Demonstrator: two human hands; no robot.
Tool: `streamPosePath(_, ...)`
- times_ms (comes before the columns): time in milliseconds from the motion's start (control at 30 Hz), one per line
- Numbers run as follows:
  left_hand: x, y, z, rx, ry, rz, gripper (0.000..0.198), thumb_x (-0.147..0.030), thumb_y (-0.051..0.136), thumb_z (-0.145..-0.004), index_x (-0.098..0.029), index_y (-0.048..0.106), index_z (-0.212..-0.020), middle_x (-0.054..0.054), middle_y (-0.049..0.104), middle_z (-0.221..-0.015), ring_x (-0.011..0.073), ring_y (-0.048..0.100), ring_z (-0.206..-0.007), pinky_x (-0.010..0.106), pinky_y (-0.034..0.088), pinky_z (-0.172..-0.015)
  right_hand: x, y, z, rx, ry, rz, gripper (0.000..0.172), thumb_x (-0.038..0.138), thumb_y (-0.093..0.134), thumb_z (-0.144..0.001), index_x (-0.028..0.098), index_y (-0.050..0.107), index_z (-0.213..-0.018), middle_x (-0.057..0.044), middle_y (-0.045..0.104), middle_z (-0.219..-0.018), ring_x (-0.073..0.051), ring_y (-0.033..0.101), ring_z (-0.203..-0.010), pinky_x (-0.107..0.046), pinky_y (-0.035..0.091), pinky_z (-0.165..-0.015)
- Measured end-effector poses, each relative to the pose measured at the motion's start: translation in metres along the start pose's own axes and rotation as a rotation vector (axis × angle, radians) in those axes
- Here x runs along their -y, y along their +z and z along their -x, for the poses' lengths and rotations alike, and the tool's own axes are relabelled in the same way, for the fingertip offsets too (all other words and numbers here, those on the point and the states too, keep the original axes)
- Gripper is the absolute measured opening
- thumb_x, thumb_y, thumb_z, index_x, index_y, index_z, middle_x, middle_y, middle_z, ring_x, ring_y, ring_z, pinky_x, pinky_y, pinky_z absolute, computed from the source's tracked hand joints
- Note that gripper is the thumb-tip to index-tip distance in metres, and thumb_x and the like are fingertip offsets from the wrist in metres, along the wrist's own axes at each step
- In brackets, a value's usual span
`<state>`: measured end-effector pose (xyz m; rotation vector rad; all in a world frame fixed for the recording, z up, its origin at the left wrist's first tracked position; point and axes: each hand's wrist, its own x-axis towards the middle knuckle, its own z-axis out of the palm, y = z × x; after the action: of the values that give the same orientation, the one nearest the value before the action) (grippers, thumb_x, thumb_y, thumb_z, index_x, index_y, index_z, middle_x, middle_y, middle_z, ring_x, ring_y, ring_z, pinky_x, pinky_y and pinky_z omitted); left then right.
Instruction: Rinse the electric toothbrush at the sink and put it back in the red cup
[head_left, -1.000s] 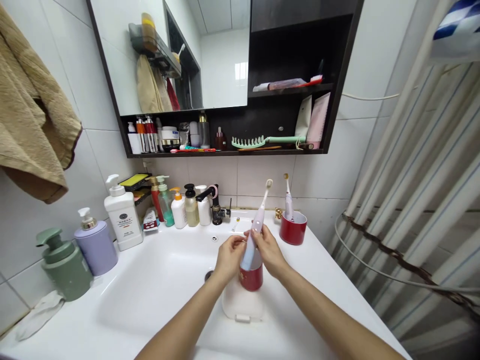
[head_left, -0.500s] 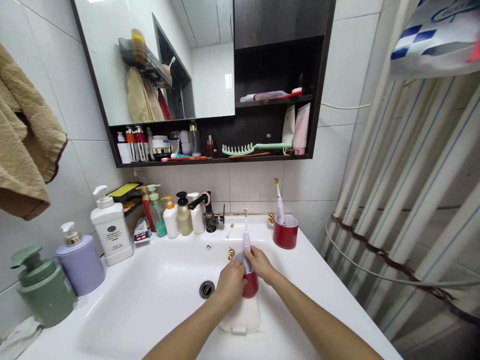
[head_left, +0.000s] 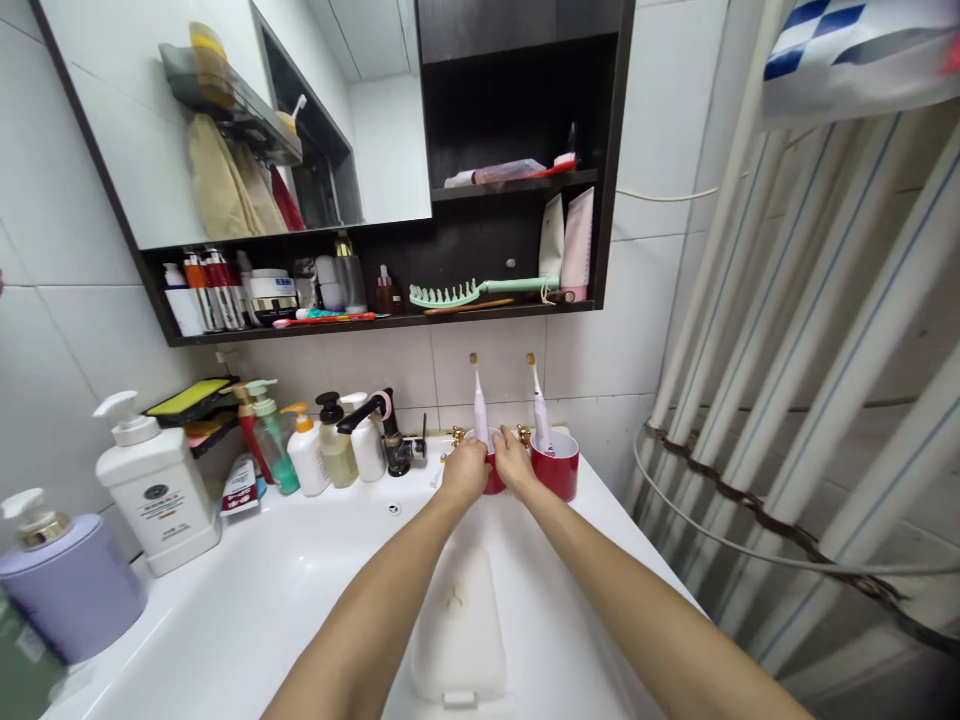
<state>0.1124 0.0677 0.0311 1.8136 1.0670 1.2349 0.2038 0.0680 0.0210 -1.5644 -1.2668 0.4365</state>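
Note:
Both hands grip one red cup (head_left: 493,482) at the back ledge of the sink. My left hand (head_left: 465,472) closes round its left side and my right hand (head_left: 514,462) round its right. An electric toothbrush (head_left: 480,405) with a pale lilac handle stands upright in that cup. Just to the right is a second red cup (head_left: 556,472) with a gold bear-shaped handle, holding another lilac electric toothbrush (head_left: 541,412). Below my forearms, a white lidded case (head_left: 460,640) lies in the sink area.
A black faucet (head_left: 394,440) rises left of the cups, beside several pump bottles (head_left: 341,447). Overhead, a dark mirror cabinet (head_left: 487,250) holds a green hairbrush (head_left: 480,290) and cosmetics. White pipes (head_left: 750,330) run along the right wall. A purple pump bottle (head_left: 71,590) stands at left.
My hands have carried the red cup with its toothbrush from above the basin back to the ledge, beside the other red cup. The view has shifted to the right.

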Motion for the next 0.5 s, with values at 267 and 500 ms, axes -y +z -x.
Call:
streamPosePath(267, 0.014, 0.012, -0.007, 0.037, 0.153, -0.251, 0.018, 0.000, 0.051, -0.050, -0.018, 0.047, -0.052, 0.004, 0.048, -0.070, 0.0212, 0.043, -0.087, 0.033, 0.026, -0.082, -0.005, -0.003, -0.011, -0.040, -0.004, 0.012, 0.026, 0.027, 0.038, -0.076, 0.016, 0.044, -0.098, -0.005, 0.046, -0.102, -0.014, 0.047, -0.086, -0.035, 0.040, -0.072)
streamPosePath(500, -0.019, -0.012, 0.015, -0.184, 0.026, 0.078, 0.040, -0.005, 0.050, -0.053, -0.018, 0.048, -0.091, -0.002, 0.047, -0.059, 0.0115, 0.046, -0.063, 0.026, 0.034, -0.069, 0.027, -0.022, 0.025, -0.089, -0.129, -0.089, 0.047, 0.021, 0.036, -0.072, 0.013, 0.026, -0.117, -0.007, 0.049, -0.087, -0.015, 0.046, -0.080, -0.031, 0.035, -0.075)
